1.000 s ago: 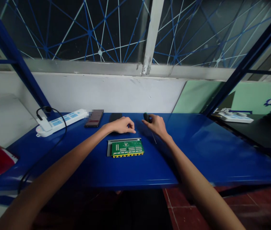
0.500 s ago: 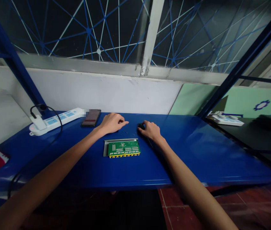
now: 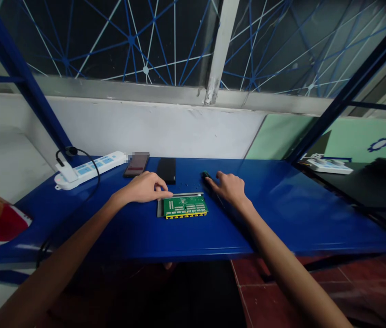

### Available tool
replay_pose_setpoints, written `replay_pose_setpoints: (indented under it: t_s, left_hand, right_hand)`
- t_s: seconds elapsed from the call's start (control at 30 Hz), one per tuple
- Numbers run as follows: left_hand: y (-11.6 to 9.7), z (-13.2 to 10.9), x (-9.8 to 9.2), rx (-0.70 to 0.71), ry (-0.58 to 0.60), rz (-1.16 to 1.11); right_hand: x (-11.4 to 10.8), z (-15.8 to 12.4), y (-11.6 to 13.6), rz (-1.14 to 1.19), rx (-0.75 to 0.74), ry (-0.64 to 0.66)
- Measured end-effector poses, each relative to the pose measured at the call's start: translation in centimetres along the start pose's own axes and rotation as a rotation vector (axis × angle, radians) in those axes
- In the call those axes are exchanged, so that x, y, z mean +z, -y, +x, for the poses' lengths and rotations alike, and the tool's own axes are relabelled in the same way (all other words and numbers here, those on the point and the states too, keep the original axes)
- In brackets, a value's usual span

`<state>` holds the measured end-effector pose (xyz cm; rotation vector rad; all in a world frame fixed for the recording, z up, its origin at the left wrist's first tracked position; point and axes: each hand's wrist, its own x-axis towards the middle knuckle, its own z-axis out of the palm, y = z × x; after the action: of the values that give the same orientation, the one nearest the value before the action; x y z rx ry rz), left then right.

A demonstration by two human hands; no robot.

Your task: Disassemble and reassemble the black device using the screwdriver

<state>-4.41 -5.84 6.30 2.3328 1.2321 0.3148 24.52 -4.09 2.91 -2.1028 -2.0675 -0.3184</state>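
A green circuit board with a yellow connector strip along its near edge sits in a grey metal casing on the blue table. My left hand is bent over the casing's back left corner, its fingertips closed at the metal edge. To the right, my right hand rests beside a dark, slim tool with a green end; its thumb and forefinger are apart, the thumb close to the tool. Several tiny screws lie behind the casing.
Behind my left hand are a flat black rectangular piece and a phone. A white power strip with a black cable lies at the back left, and a red packet at the left edge. Blue posts frame the table.
My left hand has come down from the black piece to the casing's corner, uncovering that piece. My right hand has drawn slightly right, off the dark tool. The view has shifted a little.
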Motion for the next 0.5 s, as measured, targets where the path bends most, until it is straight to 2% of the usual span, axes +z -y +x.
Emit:
replay_pose_setpoints:
  t_s: [0.07,0.13,0.2,0.27,0.33,0.5]
  left_hand:
    - [0.1,-0.6,-0.1,-0.016,0.067,-0.039]
    - [0.4,-1.2,0.0,-0.036,0.079,-0.016]
    - [0.5,-1.6,0.1,-0.058,0.084,0.029]
    - [0.6,-1.8,0.1,-0.080,0.110,0.053]
    - [0.4,-2.0,0.2,-0.086,0.137,0.057]
    - [-0.1,-2.1,0.7,-0.042,0.101,0.092]
  right_hand:
    - [-0.3,-1.2,0.0,0.012,-0.016,-0.080]
    - [-0.7,-2.7,0.1,0.087,-0.048,-0.187]
    - [-1.1,-4.3,0.1,0.215,-0.172,-0.244]
    - [-1.2,-5.7,0.2,0.295,-0.334,-0.214]
    - [-1.1,-6.7,0.2,0.268,-0.432,-0.194]
    - [-0.4,-7.2,0.2,0.251,-0.502,-0.158]
